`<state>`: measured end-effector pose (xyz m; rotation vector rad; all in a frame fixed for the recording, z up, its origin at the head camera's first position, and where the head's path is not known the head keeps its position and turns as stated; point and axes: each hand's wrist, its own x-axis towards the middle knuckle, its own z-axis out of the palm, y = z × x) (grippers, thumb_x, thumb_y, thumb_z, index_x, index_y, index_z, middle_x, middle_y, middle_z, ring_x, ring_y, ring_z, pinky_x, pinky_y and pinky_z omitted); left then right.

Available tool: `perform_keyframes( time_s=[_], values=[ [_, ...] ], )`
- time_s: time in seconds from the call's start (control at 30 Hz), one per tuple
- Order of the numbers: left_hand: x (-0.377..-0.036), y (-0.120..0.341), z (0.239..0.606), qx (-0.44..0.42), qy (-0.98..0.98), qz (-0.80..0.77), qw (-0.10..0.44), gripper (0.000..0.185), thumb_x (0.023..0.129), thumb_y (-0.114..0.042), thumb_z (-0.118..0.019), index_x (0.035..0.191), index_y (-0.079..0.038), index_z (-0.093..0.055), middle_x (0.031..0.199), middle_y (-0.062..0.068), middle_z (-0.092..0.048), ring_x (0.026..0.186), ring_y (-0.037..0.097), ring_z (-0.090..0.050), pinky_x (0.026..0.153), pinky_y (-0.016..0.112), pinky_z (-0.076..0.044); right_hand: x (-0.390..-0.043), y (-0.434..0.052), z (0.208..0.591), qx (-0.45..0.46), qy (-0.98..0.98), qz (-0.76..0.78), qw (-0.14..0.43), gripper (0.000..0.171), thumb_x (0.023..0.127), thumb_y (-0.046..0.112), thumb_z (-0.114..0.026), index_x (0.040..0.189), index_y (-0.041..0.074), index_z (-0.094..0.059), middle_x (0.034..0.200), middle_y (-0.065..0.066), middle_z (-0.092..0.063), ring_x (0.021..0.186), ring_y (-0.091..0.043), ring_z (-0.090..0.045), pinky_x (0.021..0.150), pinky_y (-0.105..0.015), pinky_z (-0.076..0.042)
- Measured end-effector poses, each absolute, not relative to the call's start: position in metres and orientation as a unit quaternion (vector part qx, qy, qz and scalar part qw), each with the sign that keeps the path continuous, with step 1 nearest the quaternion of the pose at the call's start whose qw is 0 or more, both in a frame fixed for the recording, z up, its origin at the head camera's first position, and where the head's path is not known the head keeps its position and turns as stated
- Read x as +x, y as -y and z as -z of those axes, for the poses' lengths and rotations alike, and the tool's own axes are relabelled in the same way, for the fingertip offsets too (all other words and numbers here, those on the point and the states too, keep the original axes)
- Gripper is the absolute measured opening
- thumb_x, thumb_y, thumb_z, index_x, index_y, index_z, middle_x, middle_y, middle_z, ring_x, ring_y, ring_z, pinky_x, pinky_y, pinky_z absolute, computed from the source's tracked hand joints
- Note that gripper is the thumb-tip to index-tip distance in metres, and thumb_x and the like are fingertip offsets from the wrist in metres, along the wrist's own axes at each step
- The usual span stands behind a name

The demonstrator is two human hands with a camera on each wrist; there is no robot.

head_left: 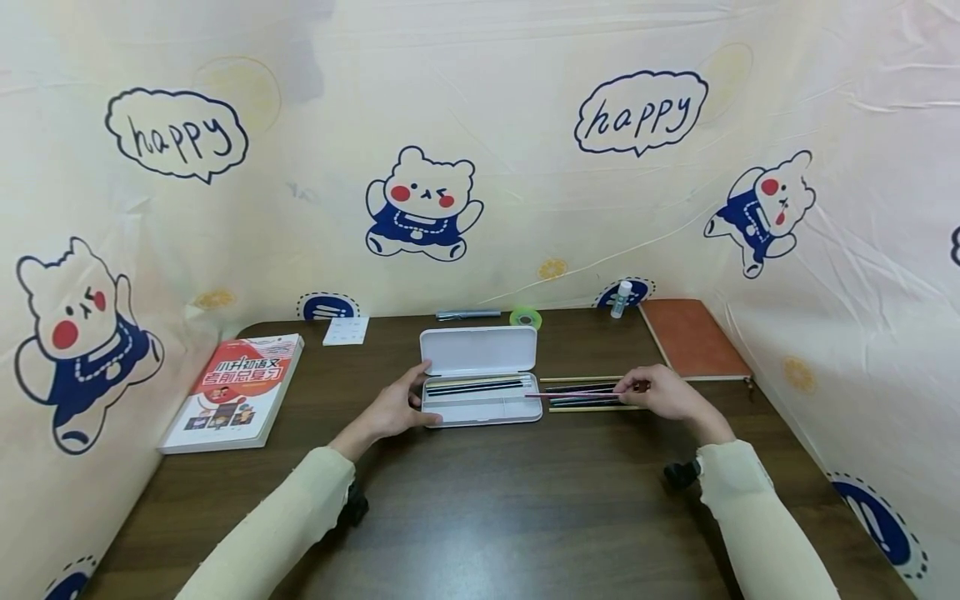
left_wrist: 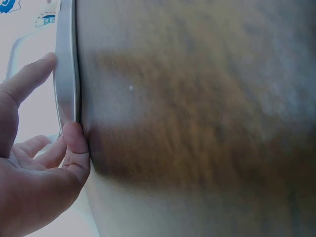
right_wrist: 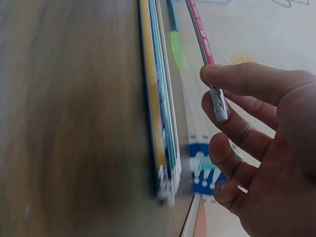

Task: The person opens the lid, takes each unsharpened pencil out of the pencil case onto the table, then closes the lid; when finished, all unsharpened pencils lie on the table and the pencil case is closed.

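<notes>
An open white pencil case [head_left: 480, 400] lies mid-table with its lid [head_left: 478, 349] flipped back and a few dark pencils inside. My left hand [head_left: 396, 408] holds the case's left end, thumb on the near rim [left_wrist: 66, 84] and fingers on the far side. My right hand [head_left: 663, 392] pinches a pink pencil [head_left: 573, 393] by its eraser end [right_wrist: 218, 103], the tip pointing toward the case. Beneath it a row of pencils [head_left: 585, 398] lies on the table just right of the case, seen side-on as the pencil row [right_wrist: 160, 123] in the right wrist view.
A red-and-white book [head_left: 236, 390] lies at the left and a brown notebook [head_left: 693, 337] at the back right. Along the back edge sit a white card [head_left: 347, 331], a grey pen [head_left: 468, 314], a green tape roll [head_left: 526, 317] and a glue stick [head_left: 621, 298]. Printed cloth walls surround the table.
</notes>
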<state>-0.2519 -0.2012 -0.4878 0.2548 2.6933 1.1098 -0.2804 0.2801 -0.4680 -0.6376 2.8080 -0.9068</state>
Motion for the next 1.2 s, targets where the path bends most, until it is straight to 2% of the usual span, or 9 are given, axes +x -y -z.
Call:
perform_keyframes(
  time_s=[0.33, 0.5, 0.77, 0.97, 1.2],
  values=[
    [-0.252, 0.202, 0.487, 0.087, -0.915, -0.379, 0.109, 0.104, 0.079, -0.031, -0.085, 0.160, -0.018, -0.021, 0.150, 0.013, -0.050, 0.099, 0.020, -0.055, 0.083, 0.032, -0.045, -0.271, -0.304, 0.478, -0.196, -0.931, 0.293, 0.094, 0.009, 0.092, 0.016, -0.071, 0.095, 0.022, -0.077, 0.096, 0.005, -0.075, 0.087, -0.011, -0.062, 0.078, -0.029, -0.050],
    [-0.252, 0.202, 0.487, 0.090, -0.915, -0.378, 0.110, 0.104, 0.080, -0.032, -0.085, 0.160, -0.016, -0.021, 0.150, 0.014, -0.050, 0.099, 0.020, -0.055, 0.082, 0.031, -0.045, -0.270, -0.312, 0.481, -0.199, -0.930, 0.290, 0.102, 0.009, 0.092, 0.013, -0.071, 0.095, 0.019, -0.078, 0.096, 0.001, -0.076, 0.086, -0.013, -0.063, 0.076, -0.030, -0.050],
    [-0.251, 0.201, 0.485, 0.089, -0.914, -0.381, 0.107, 0.103, 0.080, -0.029, -0.086, 0.159, -0.016, -0.022, 0.149, 0.013, -0.051, 0.097, 0.020, -0.055, 0.082, 0.031, -0.044, -0.269, -0.314, 0.482, -0.183, -0.945, 0.261, 0.068, 0.010, 0.089, 0.011, -0.073, 0.092, 0.018, -0.079, 0.097, -0.002, -0.075, 0.095, -0.022, -0.068, 0.086, -0.046, -0.052],
    [-0.251, 0.201, 0.483, 0.088, -0.913, -0.383, 0.106, 0.101, 0.080, -0.027, -0.086, 0.159, -0.013, -0.023, 0.145, 0.014, -0.053, 0.095, 0.020, -0.055, 0.081, 0.031, -0.044, -0.269, -0.313, 0.482, -0.177, -0.943, 0.273, 0.073, 0.009, 0.086, 0.010, -0.076, 0.091, 0.015, -0.080, 0.099, -0.007, -0.076, 0.096, -0.026, -0.068, 0.087, -0.050, -0.052],
    [-0.250, 0.200, 0.483, 0.088, -0.914, -0.381, 0.106, 0.101, 0.080, -0.028, -0.085, 0.158, -0.013, -0.024, 0.144, 0.014, -0.053, 0.095, 0.020, -0.054, 0.081, 0.031, -0.044, -0.272, -0.308, 0.479, -0.167, -0.940, 0.284, 0.091, 0.009, 0.088, 0.012, -0.074, 0.095, 0.016, -0.078, 0.098, -0.002, -0.076, 0.092, -0.018, -0.065, 0.084, -0.039, -0.051]
  ],
)
